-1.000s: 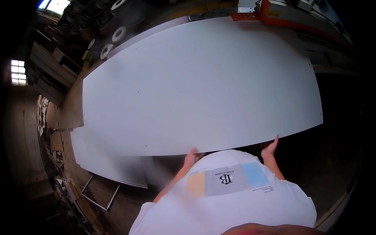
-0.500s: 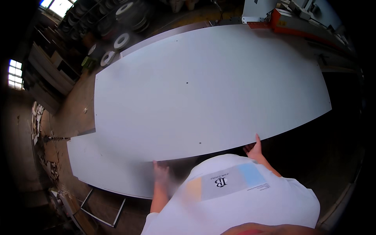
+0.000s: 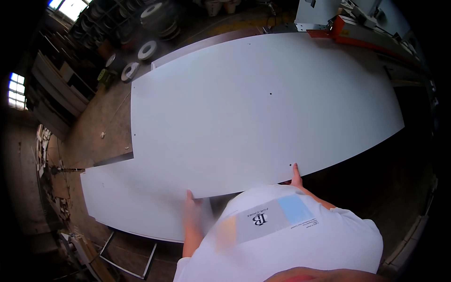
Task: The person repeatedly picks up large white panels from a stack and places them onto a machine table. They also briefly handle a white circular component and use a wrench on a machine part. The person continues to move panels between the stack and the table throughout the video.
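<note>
A large flat white panel (image 3: 211, 117) with several small dark holes spans the middle of the view. My right hand (image 3: 296, 177) grips its near edge, thumb on the upper face close to one hole and fingers underneath, mostly hidden. Further left, my left hand (image 3: 191, 203) holds the same edge with its thumb up against the panel; a hazy patch blurs its fingers. A lower white surface (image 3: 127, 202) lies to the left, partly covered by the panel.
An orange-and-grey machine (image 3: 359, 35) stands at the far right, beside the panel's far edge. White rolls (image 3: 147, 50) and a green crate (image 3: 106, 76) are on the floor at the far left. A metal frame (image 3: 127, 268) sits low at the near left; boards (image 3: 56, 94) lean beyond.
The panel has slid to the right, uncovering more floor and lower surface at its left end. My right hand has moved somewhat left; my left hand is nearly in place, still at the edge.
</note>
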The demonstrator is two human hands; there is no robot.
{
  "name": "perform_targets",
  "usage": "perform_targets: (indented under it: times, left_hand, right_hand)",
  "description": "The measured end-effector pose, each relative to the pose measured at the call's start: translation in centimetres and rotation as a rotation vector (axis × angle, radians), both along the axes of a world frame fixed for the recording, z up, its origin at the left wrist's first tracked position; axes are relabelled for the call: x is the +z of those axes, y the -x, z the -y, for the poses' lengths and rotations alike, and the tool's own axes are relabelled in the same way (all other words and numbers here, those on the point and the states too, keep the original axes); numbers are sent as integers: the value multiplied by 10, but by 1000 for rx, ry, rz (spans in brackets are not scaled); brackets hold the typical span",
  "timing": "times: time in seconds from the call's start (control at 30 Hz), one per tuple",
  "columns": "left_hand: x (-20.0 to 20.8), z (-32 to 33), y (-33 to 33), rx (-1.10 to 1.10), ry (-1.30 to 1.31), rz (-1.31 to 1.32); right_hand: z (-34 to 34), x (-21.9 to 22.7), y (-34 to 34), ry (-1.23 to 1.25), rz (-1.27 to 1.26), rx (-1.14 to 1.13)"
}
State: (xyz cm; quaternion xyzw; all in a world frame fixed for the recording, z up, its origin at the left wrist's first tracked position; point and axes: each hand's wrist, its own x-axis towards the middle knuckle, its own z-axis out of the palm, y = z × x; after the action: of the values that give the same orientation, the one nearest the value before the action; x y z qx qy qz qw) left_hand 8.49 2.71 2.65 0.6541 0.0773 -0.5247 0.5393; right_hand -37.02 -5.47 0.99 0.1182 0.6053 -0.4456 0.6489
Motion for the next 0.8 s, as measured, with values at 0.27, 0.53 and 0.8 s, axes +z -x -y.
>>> perform_targets:
  times: [0.27,0.53,0.8]
  left_hand:
    - [22,16,68,-15,-116,-31]
    - [24,13,141,-43,-161,14]
    - [46,17,128,-840,-71,-37]
  right_hand:
    - [2,-46,83,129,-24,-38]
    - [0,-54,167,213,6,74]
    - [20,-8,161,-10,-121,-50]
